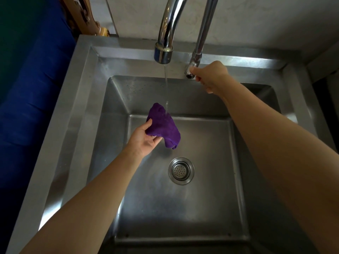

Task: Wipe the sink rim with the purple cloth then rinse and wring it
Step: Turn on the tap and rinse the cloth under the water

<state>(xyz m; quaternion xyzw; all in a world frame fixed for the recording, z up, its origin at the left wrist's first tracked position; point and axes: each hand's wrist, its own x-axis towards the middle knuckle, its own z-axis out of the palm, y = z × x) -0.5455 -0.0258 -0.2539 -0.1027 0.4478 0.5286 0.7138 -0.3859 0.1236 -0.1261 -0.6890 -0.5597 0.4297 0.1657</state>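
Stainless steel filled your view: a square sink [78, 110] stood against a pale wall [266, 21], with something dark blue [27, 107] along its left side. Your left hand [145, 141] held the purple cloth [164, 127] out over the basin, left of centre. The thumb curled over the cloth's left edge and the fingers lay beneath, so the cloth sat bunched on them with a fold hanging off its near right end. A thin stream of water [166, 85] fell from the thick chrome spout [166, 33] and struck the far part of the cloth. Your right hand [211, 77] reached to the far rim, its fingertips pinching the small tap handle [189, 71] at the foot of the thinner pipe [203, 30]. Nearer to you, the round drain strainer [181, 171] sat in the basin floor, apart from the cloth
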